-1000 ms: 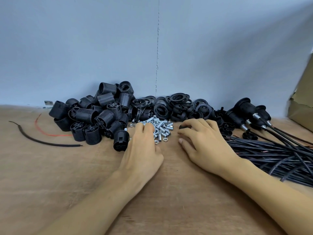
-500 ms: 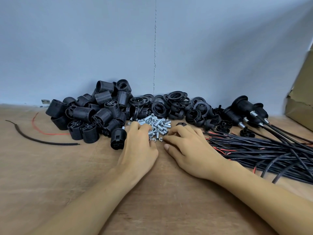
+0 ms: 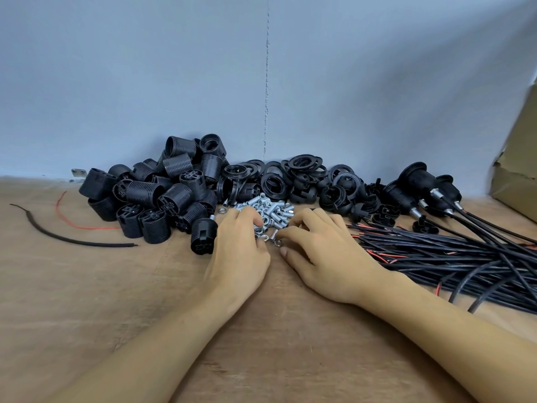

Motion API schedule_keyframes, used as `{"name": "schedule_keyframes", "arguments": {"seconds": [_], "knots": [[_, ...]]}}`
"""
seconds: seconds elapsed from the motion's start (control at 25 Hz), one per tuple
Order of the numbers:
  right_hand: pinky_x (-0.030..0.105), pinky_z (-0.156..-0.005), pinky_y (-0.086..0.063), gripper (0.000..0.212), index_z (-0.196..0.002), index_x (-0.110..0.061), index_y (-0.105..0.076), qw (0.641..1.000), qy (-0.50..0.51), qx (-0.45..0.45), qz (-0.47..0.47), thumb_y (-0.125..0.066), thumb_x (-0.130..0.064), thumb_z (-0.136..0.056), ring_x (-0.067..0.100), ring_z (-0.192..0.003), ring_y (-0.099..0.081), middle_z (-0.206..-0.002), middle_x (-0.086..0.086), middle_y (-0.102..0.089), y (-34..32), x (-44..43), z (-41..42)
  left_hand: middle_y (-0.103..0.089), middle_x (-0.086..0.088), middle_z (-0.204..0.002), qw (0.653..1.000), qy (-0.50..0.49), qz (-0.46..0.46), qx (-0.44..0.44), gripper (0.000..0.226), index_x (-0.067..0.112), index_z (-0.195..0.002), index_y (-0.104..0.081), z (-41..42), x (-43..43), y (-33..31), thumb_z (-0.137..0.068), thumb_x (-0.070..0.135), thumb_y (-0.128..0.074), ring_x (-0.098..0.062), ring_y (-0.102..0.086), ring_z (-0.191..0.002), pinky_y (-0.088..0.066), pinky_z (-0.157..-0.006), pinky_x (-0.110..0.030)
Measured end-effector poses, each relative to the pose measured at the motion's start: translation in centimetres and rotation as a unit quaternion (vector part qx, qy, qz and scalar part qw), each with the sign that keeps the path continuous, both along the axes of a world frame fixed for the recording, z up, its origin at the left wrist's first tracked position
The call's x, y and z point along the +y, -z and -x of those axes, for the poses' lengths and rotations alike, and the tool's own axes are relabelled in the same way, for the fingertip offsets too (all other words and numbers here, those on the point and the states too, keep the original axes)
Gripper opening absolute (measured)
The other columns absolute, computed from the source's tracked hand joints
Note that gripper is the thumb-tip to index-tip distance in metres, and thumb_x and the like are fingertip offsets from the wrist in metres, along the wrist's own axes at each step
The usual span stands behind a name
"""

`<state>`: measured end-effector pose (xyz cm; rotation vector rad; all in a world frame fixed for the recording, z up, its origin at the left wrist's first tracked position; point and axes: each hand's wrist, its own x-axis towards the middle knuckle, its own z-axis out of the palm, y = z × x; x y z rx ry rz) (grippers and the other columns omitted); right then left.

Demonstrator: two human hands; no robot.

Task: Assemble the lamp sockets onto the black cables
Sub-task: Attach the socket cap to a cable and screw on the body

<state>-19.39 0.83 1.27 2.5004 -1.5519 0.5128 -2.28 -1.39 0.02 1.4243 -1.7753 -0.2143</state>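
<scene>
My left hand point(image 3: 238, 254) lies at the near edge of a heap of small metal threaded tubes and nuts point(image 3: 271, 212). Its fingers curl down into the heap and the tips are hidden. My right hand point(image 3: 325, 254) rests beside it with bent fingers. Its index tip touches a loose metal tube point(image 3: 273, 237), and the thumb stays apart from it. Black ribbed lamp sockets point(image 3: 151, 196) are piled to the left. Black rings and caps point(image 3: 305, 175) lie behind the hands. A bundle of black cables point(image 3: 453, 257) with red and black wire ends spreads to the right.
Several cables with sockets fitted on them point(image 3: 418, 184) lie at the back right. A cardboard box point(image 3: 517, 170) stands at the far right. A loose black cable piece point(image 3: 72, 241) and a red wire point(image 3: 87, 227) lie on the wooden table point(image 3: 87, 301) at left. A blue-grey wall closes the back.
My right hand has slid left from the rings and cable ends to the metal parts. My left fingers have curled from flat into the heap.
</scene>
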Motion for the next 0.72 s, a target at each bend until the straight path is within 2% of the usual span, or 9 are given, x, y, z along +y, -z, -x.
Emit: {"name": "schedule_keyframes", "arguments": {"seconds": [0.2,0.32,0.44,0.52,0.64,0.72], "knots": [[0.040,-0.100,-0.032,0.040,-0.142,-0.034,-0.051,1.000,0.005,0.015,-0.020,-0.044,-0.043,-0.103,0.018,-0.115,-0.041,-0.122,-0.006,-0.046,0.0,0.0,-0.1,-0.041,0.010,-0.083,1.000,-0.005,-0.010,-0.002,0.019,0.020,-0.096,-0.056,0.0,-0.3,-0.1,-0.088,0.005,-0.065,-0.017,-0.043,-0.091,-0.025,-0.074,-0.020],[0.039,-0.099,-0.034,0.031,-0.129,-0.031,-0.060,1.000,0.004,-0.008,-0.007,-0.050,-0.038,-0.101,0.017,-0.117,-0.046,-0.121,-0.007,-0.051,-0.3,0.2,0.1,-0.043,0.012,-0.081,1.000,0.000,-0.009,-0.001,0.018,0.019,-0.094,-0.058,0.0,-0.2,-0.2,-0.086,0.005,-0.066,-0.018,-0.046,-0.091,-0.024,-0.071,-0.016],[0.038,-0.097,-0.036,0.031,-0.133,-0.029,-0.057,1.000,0.017,-0.011,0.002,-0.048,-0.032,-0.103,0.017,-0.118,-0.047,-0.125,-0.008,-0.053,-0.3,0.0,0.1,-0.044,0.015,-0.085,1.000,0.015,-0.008,0.001,0.019,0.024,-0.092,-0.060,0.2,0.3,-0.3,-0.082,0.008,-0.064,-0.013,-0.050,-0.087,-0.031,-0.067,-0.020],[0.039,-0.097,-0.036,0.034,-0.137,-0.031,-0.055,1.000,0.018,-0.006,-0.014,-0.045,-0.032,-0.104,0.016,-0.119,-0.045,-0.128,-0.009,-0.050,-0.2,-0.2,0.1,-0.046,0.017,-0.087,1.000,0.022,-0.015,-0.012,0.016,0.032,-0.089,-0.060,0.4,0.7,-0.3,-0.081,0.020,-0.065,-0.006,-0.052,-0.082,-0.041,-0.069,-0.024],[0.039,-0.099,-0.035,0.030,-0.129,-0.033,-0.062,0.999,0.009,-0.024,-0.026,-0.051,-0.033,-0.102,0.015,-0.119,-0.046,-0.125,-0.011,-0.053,-0.2,-0.1,0.2,-0.048,0.016,-0.088,0.999,0.006,-0.025,-0.038,0.008,0.035,-0.090,-0.068,0.5,1.0,-0.2,-0.082,0.034,-0.067,-0.010,-0.057,-0.090,-0.045,-0.070,-0.030],[0.040,-0.100,-0.036,0.024,-0.122,-0.030,-0.065,0.999,0.007,-0.041,-0.026,-0.055,-0.034,-0.100,0.015,-0.117,-0.048,-0.119,-0.012,-0.057,-0.3,-0.1,0.3,-0.049,0.015,-0.086,0.998,0.003,-0.025,-0.054,0.009,0.034,-0.092,-0.071,0.5,0.9,-0.2,-0.084,0.033,-0.067,-0.011,-0.058,-0.090,-0.042,-0.067,-0.029]]}}
